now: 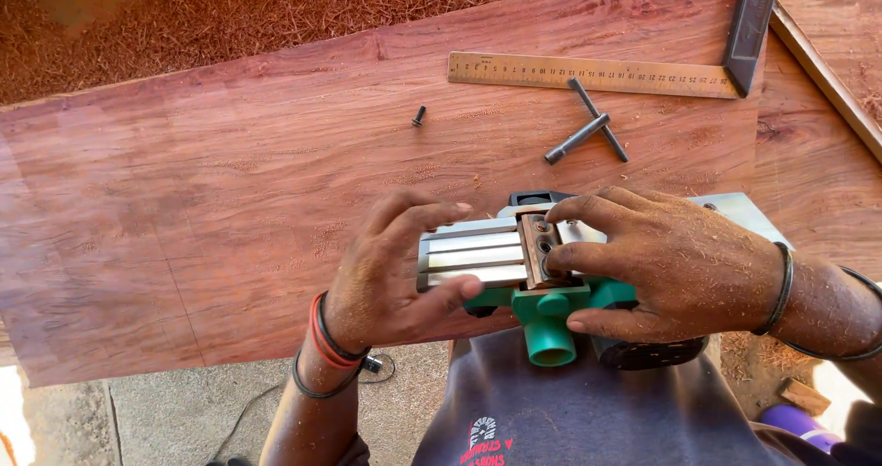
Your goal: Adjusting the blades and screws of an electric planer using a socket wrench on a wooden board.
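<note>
The green electric planer (542, 314) lies upside down at the near edge of the reddish plank (184, 209), against the person's body; the right hand's (680, 264) fingers press its cutter-drum blade clamp (537, 250), while the left hand (386, 282) pinches the grooved sole. One bolt (419, 116) lies loose on the plank, well apart, so the clamp looks partly undone. Beyond lie a T-handle wrench (586, 124) and steel square (588, 73), none obstructing.

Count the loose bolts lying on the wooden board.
1: a small black bolt lies alone on the board, left of the steel ruler. More may be hidden under the hands or the green planer.
</note>
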